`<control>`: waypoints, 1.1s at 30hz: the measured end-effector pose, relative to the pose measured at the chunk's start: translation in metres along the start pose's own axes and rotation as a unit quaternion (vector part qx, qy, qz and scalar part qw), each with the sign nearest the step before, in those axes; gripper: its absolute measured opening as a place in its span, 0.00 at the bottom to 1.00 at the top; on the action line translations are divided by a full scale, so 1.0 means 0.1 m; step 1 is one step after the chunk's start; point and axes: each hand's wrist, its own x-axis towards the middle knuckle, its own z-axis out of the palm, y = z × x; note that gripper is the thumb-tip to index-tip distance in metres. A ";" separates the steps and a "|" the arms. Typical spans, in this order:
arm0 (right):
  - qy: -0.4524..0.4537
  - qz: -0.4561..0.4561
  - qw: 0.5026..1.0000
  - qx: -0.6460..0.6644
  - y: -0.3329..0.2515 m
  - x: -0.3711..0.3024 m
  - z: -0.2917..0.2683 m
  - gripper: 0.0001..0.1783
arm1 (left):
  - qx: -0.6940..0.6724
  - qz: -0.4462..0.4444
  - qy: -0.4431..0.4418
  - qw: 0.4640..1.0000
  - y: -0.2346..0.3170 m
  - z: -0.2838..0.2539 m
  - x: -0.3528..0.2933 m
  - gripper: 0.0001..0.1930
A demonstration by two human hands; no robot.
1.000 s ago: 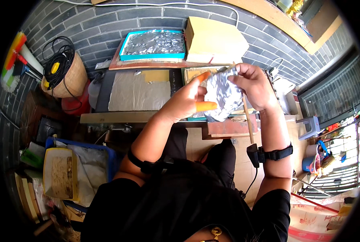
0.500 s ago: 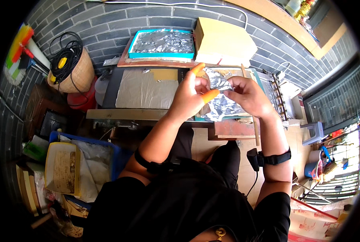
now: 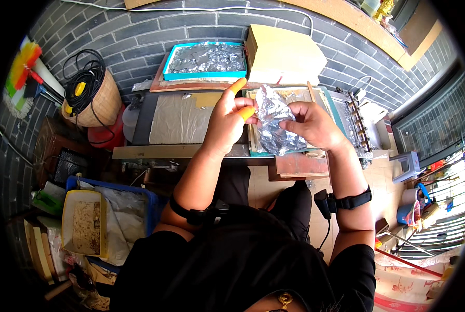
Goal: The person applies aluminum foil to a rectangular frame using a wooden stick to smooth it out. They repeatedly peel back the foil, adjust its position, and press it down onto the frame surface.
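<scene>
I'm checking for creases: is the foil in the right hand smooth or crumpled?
Crumpled: irregular creases and scattered glints show across the foil.

The head view is looking steeply down from above the person's shirt (image 3: 217,265), which is filling the bottom near the lens. It is facing ahead across the bench (image 3: 159,152) to the wall (image 3: 201,23), which is rising along the top. The left hand (image 3: 226,120) and right hand (image 3: 316,127) are showing close, around the middle, and the fisheye is bending straight edges toward its rim.
</scene>
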 end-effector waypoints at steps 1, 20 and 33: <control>0.000 -0.001 1.000 -0.009 0.01 0.00 -0.01 0.05 | -0.004 -0.008 0.001 1.000 0.01 0.01 0.00 0.31; 0.081 -0.051 0.991 0.094 0.00 0.06 0.08 0.02 | 0.206 0.100 -0.034 0.973 -0.07 0.10 -0.01 0.35; 0.144 -0.050 0.979 0.135 -0.04 0.02 -0.02 0.03 | 0.240 0.052 -0.047 0.968 -0.13 -0.04 -0.04 0.37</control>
